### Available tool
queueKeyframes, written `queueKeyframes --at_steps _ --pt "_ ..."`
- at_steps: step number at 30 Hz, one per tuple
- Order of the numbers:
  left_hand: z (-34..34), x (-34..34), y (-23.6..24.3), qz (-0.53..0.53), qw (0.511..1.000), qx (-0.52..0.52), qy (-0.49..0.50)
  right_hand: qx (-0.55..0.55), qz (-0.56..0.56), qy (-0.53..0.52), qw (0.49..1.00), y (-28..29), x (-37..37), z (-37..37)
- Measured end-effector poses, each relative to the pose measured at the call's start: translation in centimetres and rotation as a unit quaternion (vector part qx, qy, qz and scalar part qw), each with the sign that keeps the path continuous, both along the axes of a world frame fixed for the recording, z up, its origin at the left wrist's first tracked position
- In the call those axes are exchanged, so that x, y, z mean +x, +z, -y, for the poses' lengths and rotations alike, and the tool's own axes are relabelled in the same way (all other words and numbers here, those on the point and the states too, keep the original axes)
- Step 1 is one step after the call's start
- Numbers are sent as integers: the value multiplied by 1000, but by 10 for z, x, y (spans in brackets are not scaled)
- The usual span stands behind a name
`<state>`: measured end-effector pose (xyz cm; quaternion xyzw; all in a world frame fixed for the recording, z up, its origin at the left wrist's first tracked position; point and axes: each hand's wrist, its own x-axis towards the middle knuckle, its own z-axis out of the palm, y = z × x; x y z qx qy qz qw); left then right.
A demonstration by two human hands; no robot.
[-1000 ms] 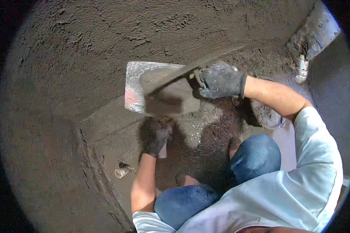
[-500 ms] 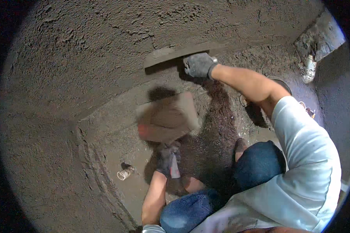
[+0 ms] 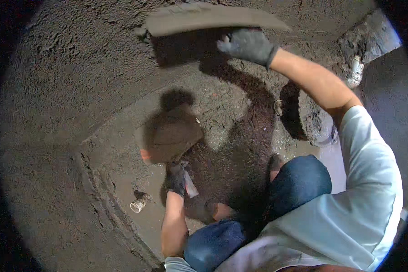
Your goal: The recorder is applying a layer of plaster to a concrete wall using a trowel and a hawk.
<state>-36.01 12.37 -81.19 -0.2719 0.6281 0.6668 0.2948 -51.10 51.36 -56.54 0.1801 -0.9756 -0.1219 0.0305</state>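
My right hand, in a dark grey glove, is closed behind a long plastering trowel. The trowel's blade is blurred and stands out near the rough mortar wall; I cannot tell whether it touches. My gloved left hand is low in front of my knees, closed at the near edge of a flat rectangular hand board. The board is mostly in shadow, with a small orange-red patch on its left corner. A narrow pale piece with some red sticks out beside the left hand, its kind unclear.
A short white pipe stub juts from the wet floor at left. Another pipe opening lies near a mortar-smeared bucket at right. A white pipe fitting comes out by the far right corner. My knees are bent close by.
My right hand and the trowel have moved up the wall. My left hand has shifted slightly left and up with the board, which is turned a little. More of the bucket shows.
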Motion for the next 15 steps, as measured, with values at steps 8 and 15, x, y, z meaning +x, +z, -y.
queueKeyframes --at_steps 8,15 --pt "-8 1 4 -112 991 -28 -74 -196 -161 99 962 -142 -9 -23" --pt "-16 10 35 21 1000 -23 -3 -118 130 -103 979 -45 -12 -10"
